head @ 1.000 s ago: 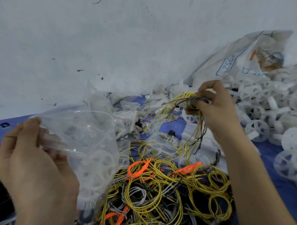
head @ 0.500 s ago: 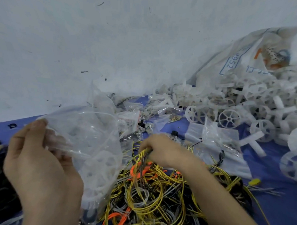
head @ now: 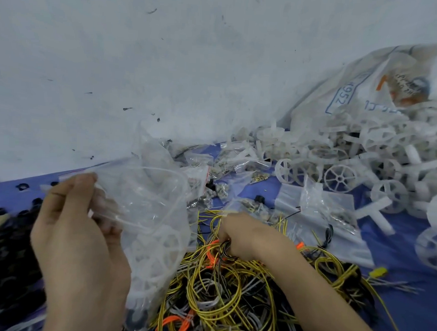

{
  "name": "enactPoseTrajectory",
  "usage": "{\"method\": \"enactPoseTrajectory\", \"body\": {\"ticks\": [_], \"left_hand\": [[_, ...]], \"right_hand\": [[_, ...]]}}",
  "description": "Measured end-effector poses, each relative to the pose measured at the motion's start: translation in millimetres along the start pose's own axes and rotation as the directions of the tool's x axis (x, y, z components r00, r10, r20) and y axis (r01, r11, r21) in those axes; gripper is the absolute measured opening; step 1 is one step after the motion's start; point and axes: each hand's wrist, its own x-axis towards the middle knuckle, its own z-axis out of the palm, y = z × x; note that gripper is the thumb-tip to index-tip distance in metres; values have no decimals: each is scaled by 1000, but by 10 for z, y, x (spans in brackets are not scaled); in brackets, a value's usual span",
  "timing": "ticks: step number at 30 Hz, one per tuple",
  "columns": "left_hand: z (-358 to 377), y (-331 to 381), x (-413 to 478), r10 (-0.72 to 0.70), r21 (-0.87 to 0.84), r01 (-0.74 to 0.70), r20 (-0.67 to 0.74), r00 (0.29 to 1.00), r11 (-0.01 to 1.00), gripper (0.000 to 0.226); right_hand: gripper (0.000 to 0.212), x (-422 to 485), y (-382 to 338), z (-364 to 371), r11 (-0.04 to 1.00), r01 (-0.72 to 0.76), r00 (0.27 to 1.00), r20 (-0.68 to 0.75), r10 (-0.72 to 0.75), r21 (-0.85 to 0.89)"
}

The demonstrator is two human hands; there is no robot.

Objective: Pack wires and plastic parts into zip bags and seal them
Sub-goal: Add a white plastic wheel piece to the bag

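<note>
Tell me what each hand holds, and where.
The left hand pinches the clear zip bag at its open rim. The right hand grips a bunch of wires atop the pile.

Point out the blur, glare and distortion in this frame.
Head view: motion blur smears the printed sack and white plastic wheels at right; the base of the wall runs slanted; flat light, faint sheen on the zip bag; wire pile fairly sharp.

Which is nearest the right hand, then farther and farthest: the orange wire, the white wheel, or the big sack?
1. orange wire, right beside the right hand, on its left.
2. white wheel, farther back on the right.
3. big sack, far right, against the wall.
</note>
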Motion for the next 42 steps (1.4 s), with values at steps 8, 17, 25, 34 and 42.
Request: {"method": "enactPoseTrajectory", "body": {"ticks": [8, 17, 25, 34, 42], "left_hand": [[151, 66, -109, 1, 6, -1, -58, 998, 1000, 26], [251, 43, -201, -12, 75, 9, 32, 999, 997, 24], [310, -4, -295, 106, 211, -134, 142, 984, 968, 22], [369, -30, -378, 128, 249, -186, 232, 964, 951, 26], [366, 25, -373, 126, 322, -245, 349, 929, 915, 14]], "right_hand": [[15, -310, 221, -388, 979, -127, 970, -188, 156, 157], [23, -623, 702, -612, 660, 26, 915, -285, 287, 751], [26, -570, 502, -821, -314, 689, 686, -450, 572, 653], [25, -540, -33, -722, -726, 204, 946, -322, -26, 657], [26, -427, -441, -342, 19, 200, 959, -192, -208, 980]]}}
